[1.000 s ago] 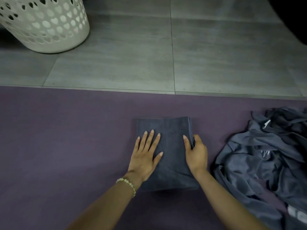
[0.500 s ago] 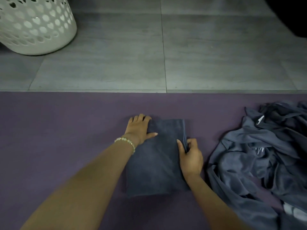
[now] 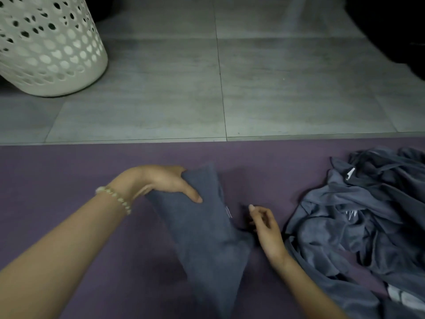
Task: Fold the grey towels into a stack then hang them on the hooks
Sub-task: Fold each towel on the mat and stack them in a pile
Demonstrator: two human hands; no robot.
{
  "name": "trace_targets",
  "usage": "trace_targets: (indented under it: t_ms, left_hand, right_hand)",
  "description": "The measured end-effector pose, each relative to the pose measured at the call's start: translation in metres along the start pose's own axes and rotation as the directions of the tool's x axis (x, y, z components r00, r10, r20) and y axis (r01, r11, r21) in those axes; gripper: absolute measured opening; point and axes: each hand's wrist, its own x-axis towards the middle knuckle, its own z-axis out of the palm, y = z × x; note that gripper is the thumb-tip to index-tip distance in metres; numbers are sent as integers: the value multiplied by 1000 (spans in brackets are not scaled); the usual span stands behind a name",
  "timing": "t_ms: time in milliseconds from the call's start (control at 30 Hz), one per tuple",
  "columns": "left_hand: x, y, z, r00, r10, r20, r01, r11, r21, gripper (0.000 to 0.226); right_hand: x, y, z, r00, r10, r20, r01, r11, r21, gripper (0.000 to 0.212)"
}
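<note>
A folded grey towel is lifted off the purple mat, tilted with its far end raised. My left hand grips that far left end, thumb on top and fingers hidden under the cloth. My right hand hovers just right of the towel with loosely curled fingers and holds nothing. A heap of unfolded grey towels lies on the mat at the right. No hooks are in view.
A white perforated laundry basket stands on the grey tiled floor at the far left. A dark object fills the top right corner. The mat's far edge runs across the middle of the view.
My left hand moved from pressing the towel flat to gripping its far end and lifting it. My right hand let go of the towel's right edge.
</note>
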Motion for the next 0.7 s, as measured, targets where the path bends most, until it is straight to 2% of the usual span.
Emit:
trace_targets:
  t_ms: [33,67,100,133,200,233,300,367,467,533,600,700]
  left_hand:
    - [-15,-4,-2,998,23,-51,-28,994,-103,32]
    - [-28,-8,-2,993,55,-106,-75,978,-193,33]
    - [-39,-11,-1,983,93,-157,-132,956,-262,37]
    - [-49,-13,0,971,132,-198,-190,930,-315,43]
    - [-63,-19,1,945,177,-275,-275,885,-376,46]
    - [-68,-23,0,934,177,-312,-296,871,-392,46]
    - [-77,-36,-8,904,160,-397,-328,856,-401,51]
    - [-85,-58,-20,852,149,-503,-373,846,-382,54]
    - [-86,-100,-37,761,107,-640,-418,836,-356,47]
    - [-82,-126,-47,716,96,-692,-433,838,-331,37]
    - [-75,-146,-60,668,105,-737,-451,844,-289,32]
    - [-55,-178,-69,594,72,-801,-435,866,-245,46]
  right_hand:
    - [-3,-3,3,998,66,-3,-65,996,64,51]
    - [-6,-6,9,987,147,62,-153,982,109,67]
    - [-10,-10,16,956,218,197,-247,959,136,79]
    - [-16,-16,23,890,282,357,-345,930,127,81]
    - [-27,-32,40,721,342,603,-510,851,126,68]
    - [-30,-42,49,658,364,659,-595,787,160,64]
    - [-34,-59,66,626,366,689,-652,730,205,58]
    - [-32,-71,84,717,357,598,-583,779,233,48]
    - [-17,-91,115,893,189,408,-295,931,214,32]
    - [-8,-109,136,925,55,376,-108,987,122,26]
    - [-1,-125,156,928,-50,368,31,998,59,22]
    - [11,-128,179,917,-146,370,153,988,9,24]
